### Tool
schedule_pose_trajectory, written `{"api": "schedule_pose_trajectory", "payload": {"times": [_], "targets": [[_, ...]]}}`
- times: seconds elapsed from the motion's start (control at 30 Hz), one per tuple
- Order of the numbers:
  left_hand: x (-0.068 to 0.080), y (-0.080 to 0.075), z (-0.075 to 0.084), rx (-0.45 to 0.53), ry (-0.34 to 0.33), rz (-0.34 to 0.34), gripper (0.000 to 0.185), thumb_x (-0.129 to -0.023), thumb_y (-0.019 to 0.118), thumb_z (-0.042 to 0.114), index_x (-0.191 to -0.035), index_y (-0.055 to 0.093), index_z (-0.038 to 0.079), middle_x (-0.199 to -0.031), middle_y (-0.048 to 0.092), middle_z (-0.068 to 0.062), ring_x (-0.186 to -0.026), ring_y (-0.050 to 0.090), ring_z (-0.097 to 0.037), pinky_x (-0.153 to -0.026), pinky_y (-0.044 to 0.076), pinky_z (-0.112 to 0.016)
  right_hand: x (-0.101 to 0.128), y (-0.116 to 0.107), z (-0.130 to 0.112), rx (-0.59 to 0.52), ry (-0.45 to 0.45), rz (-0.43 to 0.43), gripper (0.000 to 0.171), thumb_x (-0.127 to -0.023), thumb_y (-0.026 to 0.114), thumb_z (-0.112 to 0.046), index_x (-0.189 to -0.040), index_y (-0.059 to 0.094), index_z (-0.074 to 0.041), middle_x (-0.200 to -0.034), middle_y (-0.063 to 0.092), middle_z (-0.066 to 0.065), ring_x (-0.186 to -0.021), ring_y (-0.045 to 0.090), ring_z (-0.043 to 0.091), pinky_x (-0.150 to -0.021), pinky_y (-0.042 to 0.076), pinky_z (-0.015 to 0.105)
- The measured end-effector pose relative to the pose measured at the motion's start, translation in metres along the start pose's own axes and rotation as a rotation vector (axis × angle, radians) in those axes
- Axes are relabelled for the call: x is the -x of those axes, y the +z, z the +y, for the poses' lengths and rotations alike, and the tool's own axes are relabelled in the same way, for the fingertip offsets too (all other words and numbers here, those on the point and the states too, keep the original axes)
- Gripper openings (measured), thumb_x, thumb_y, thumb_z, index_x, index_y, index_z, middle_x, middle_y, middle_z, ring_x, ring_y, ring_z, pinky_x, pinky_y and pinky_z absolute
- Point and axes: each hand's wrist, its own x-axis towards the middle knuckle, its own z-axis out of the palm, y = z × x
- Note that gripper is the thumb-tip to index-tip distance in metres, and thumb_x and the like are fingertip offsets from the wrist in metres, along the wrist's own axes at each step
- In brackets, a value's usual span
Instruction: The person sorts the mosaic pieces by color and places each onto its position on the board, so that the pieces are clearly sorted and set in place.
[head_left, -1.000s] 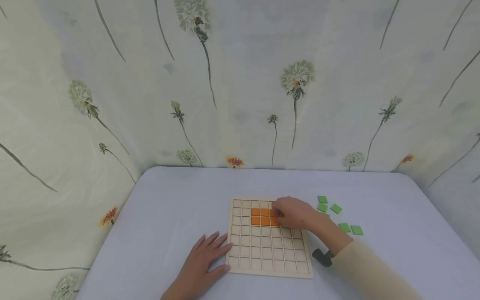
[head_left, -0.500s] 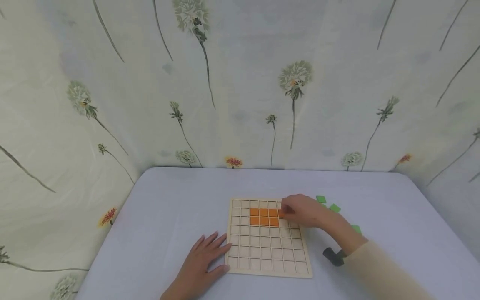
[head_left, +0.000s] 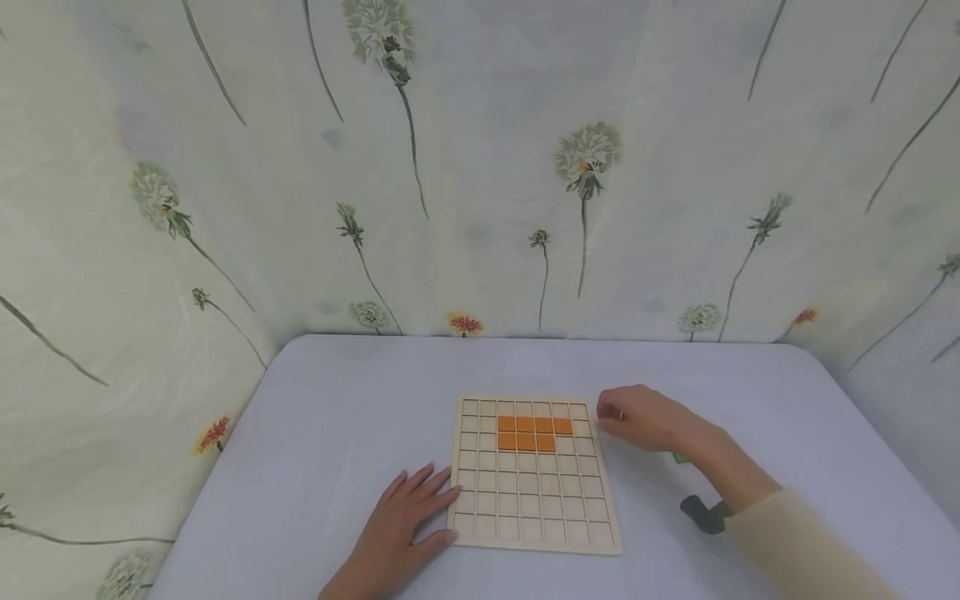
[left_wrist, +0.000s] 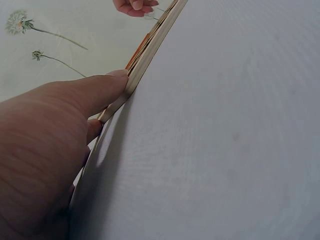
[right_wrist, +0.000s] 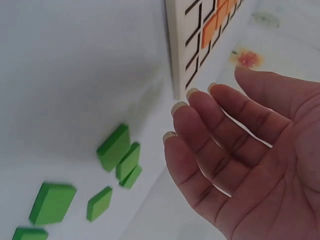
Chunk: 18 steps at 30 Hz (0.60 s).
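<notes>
We judge the placing step done — right hand (right_wrist: 240, 160), grip slack and empty, nearest the green square tiles (right_wrist: 117, 147) lower left; left hand (head_left: 401, 521) lies flat against the pale wooden grid board (head_left: 532, 508).

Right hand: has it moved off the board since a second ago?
Yes. The right hand has drawn rightward, from over the orange tiles to just past the right edge of the wooden grid board, above the green tiles.

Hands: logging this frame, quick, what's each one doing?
Left hand: open, fingers flat, touching the wooden grid board edge.
Right hand: open, holding nothing, above green tiles.
</notes>
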Motion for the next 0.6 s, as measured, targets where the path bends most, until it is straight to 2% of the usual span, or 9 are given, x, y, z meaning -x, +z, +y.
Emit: {"api": "schedule_pose_trajectory", "payload": {"times": [0.3, 0.6], "targets": [[0.0, -0.002, 0.002, -0.024, -0.008, -0.001, 0.056, -0.1, 0.065, 0.051, -0.15, 0.059, 0.027, -0.163, 0.043, 0.008, -0.155, 0.03, -0.025, -0.126, 0.016, -0.058, 0.03, -0.017, 0.026, -0.027, 0.061, -0.015, 0.008, -0.101, 0.068, -0.021, -0.104, 0.069, -0.014, -0.097, 0.069, -0.003, -0.084, 0.06, 0.015, -0.079, 0.057, 0.044], [-0.001, 0.002, 0.002, -0.021, -0.007, 0.003, 0.056, -0.099, 0.066, 0.052, -0.15, 0.06, 0.027, -0.163, 0.043, 0.009, -0.156, 0.029, -0.024, -0.127, 0.015, -0.057, 0.06, -0.025, 0.055, -0.044, 0.129, -0.006, 0.013, -0.101, 0.069, -0.02, -0.107, 0.07, -0.008, -0.103, 0.072, 0.002, -0.095, 0.067, 0.024, -0.081, 0.059, 0.049]]}}
